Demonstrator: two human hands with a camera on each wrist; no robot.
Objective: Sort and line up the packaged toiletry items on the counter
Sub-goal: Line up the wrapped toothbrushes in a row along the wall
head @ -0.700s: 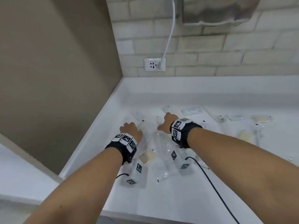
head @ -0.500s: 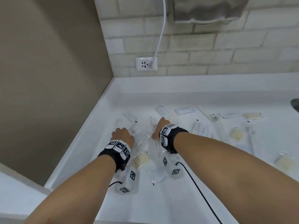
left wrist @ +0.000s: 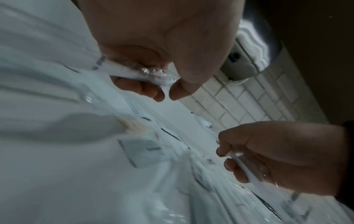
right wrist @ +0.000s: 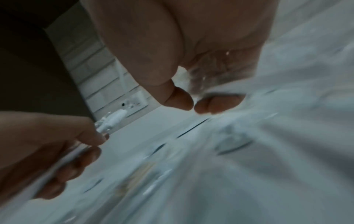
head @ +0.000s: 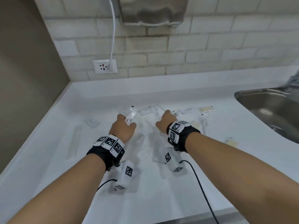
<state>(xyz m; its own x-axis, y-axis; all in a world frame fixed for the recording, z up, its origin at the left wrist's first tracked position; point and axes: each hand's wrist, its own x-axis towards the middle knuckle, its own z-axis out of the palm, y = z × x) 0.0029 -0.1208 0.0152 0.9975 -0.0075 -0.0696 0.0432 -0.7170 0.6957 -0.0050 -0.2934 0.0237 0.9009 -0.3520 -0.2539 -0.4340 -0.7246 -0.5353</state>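
Above a white counter (head: 48, 152), the left hand (head: 123, 129) grips a clear packet (head: 130, 116) holding a white item, raised at 11 o'clock of the scattered packets (head: 148, 135); the right hand (head: 165, 122), at their 1 o'clock, curls round a thin clear-wrapped stick (left wrist: 247, 171); a sink (head: 273, 109) lies at 3 o'clock

Both wrist views blur the clear plastic toiletry packets (left wrist: 145, 151) beside the steel sink (head: 275, 109), itself cut off.
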